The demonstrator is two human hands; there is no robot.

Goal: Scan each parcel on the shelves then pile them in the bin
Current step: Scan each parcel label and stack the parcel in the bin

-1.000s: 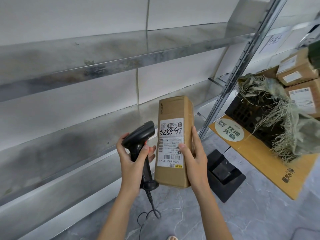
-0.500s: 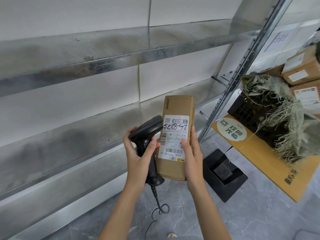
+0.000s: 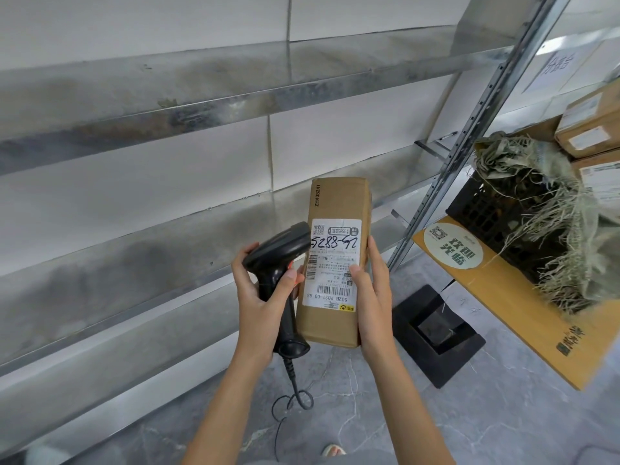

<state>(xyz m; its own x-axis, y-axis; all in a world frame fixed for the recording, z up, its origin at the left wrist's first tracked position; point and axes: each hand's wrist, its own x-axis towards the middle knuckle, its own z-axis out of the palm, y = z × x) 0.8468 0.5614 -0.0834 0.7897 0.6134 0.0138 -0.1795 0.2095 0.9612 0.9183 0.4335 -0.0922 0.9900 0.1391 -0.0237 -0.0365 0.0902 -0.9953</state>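
Bare metal shelves (image 3: 208,95) fill the left; a black crate (image 3: 496,223) draped with frayed sacking and more boxes (image 3: 590,129) sit right. The right hand (image 3: 372,297) grasps the upright parcel (image 3: 335,263), marked "ZH408241", its label handwritten "5288". The left hand (image 3: 265,293) grips the scanner (image 3: 278,263), its head touching the label.

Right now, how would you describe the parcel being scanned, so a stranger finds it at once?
In front of the bare metal shelves, look between the two hands. The right hand holds a tall brown parcel upright, beside the black scanner gripped by the left hand. Unlike the boxes at far right, its white label carries large handwritten numbers.
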